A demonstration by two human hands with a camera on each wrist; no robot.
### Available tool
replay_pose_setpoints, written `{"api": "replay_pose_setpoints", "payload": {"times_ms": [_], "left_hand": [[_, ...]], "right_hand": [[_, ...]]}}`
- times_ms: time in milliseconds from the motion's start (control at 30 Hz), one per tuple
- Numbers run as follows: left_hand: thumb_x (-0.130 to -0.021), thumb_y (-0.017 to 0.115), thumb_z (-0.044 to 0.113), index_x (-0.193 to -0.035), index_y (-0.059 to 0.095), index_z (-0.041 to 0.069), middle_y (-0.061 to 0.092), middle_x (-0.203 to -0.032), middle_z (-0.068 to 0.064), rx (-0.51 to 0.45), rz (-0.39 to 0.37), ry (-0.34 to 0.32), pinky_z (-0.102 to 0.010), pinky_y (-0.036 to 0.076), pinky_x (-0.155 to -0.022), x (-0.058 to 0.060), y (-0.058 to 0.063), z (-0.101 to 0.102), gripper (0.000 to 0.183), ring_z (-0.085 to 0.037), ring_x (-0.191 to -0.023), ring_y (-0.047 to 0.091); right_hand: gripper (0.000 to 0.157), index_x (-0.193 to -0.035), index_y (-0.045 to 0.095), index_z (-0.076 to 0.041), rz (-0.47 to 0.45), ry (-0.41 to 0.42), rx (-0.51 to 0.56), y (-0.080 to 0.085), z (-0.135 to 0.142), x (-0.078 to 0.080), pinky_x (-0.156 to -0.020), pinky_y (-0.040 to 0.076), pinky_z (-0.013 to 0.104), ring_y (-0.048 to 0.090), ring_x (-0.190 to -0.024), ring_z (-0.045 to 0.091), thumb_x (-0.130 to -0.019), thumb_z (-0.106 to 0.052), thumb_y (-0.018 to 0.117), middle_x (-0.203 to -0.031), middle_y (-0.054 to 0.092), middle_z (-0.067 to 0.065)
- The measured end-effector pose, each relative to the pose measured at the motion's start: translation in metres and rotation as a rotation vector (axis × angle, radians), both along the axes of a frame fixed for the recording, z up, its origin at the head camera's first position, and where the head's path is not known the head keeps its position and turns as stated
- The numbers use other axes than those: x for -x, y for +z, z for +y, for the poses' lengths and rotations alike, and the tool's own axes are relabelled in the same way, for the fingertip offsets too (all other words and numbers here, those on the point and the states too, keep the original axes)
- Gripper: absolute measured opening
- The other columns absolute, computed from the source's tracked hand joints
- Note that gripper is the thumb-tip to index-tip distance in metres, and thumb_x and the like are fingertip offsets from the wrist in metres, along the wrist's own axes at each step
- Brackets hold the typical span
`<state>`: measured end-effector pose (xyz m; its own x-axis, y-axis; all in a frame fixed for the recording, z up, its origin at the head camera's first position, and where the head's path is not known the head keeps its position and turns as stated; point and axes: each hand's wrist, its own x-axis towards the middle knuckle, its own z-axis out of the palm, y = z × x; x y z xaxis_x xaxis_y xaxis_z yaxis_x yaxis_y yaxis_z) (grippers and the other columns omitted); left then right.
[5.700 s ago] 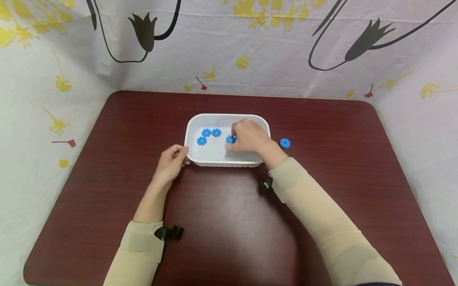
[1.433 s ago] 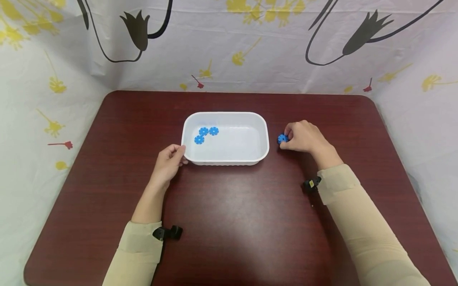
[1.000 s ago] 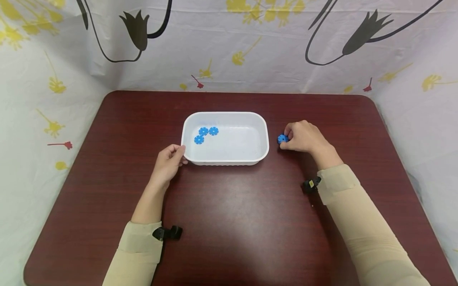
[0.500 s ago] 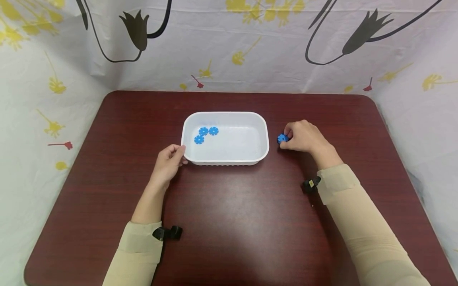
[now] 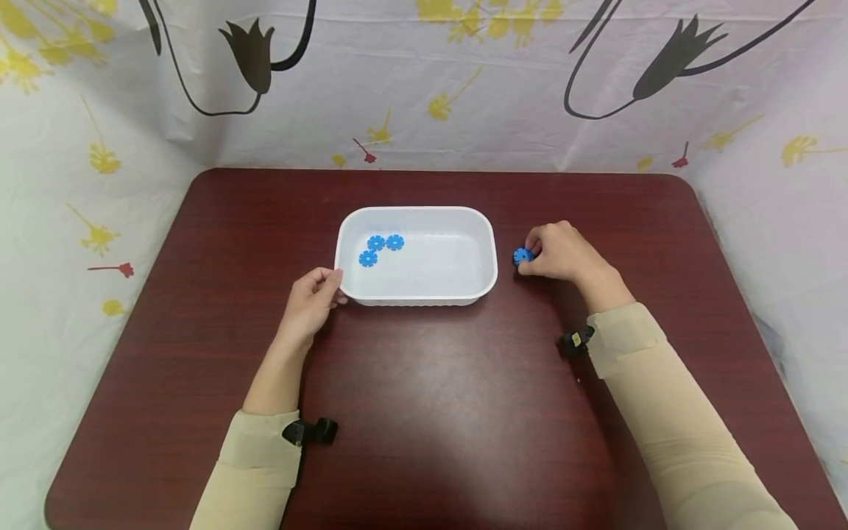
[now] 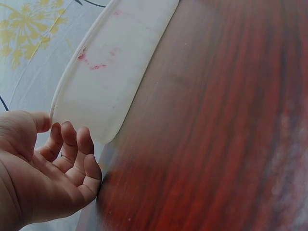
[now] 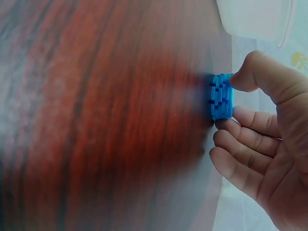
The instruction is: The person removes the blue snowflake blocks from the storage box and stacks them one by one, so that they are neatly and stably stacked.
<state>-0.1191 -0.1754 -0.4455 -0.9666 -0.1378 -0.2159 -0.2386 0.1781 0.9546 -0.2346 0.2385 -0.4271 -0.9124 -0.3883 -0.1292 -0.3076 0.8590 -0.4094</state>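
1. Left hand [image 5: 311, 300]: positioned at the near left corner of the white tray [image 5: 424, 300]; pinches the rim, thumb above, fingers curled against the outer wall.
2. Blue discs [image 5: 367, 258]: three, flat in the tray's left half, closely grouped.
3. Blue stack [image 5: 521, 256]: several layers, outside the tray, just beyond its right end; axis upright from the table [image 5: 424, 383].
4. Right hand [image 5: 563, 250]: nearer to the stack, which lies directly left of the palm; pinches it, thumb on the near side, forefinger far. The tray separates stack from left hand.
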Motion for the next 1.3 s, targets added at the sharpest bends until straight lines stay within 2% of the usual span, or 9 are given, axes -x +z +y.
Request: {"api": "replay_pose_setpoints", "payload": {"times_ms": [800, 1300], "left_hand": [[-0.106, 0.054, 0.024, -0.103, 0.06, -0.007, 0.064, -0.076, 0.0, 0.008, -0.007, -0.005, -0.025, 0.051, -0.073, -0.0008, 0.0016, -0.0001, 0.033, -0.01, -0.071, 0.062], [-0.106, 0.055, 0.025, -0.103, 0.061, -0.008, 0.064, -0.075, 0.0, 0.009, -0.006, -0.004, -0.025, 0.051, -0.072, -0.0003, 0.0007, -0.0001, 0.033, -0.009, -0.071, 0.063]], "right_hand": [[0.038, -0.104, 0.069, 0.005, -0.017, 0.011, 0.003, 0.0026, 0.0, -0.0015, -0.083, 0.054, 0.049, 0.066, -0.089, 0.029, -0.08, -0.023, 0.079, -0.097, 0.071, 0.018], [0.04, -0.104, 0.069, 0.003, -0.022, 0.002, -0.025, 0.0027, -0.0008, -0.0013, -0.081, 0.054, 0.048, 0.066, -0.088, 0.028, -0.077, -0.025, 0.081, -0.096, 0.071, 0.016]]}}
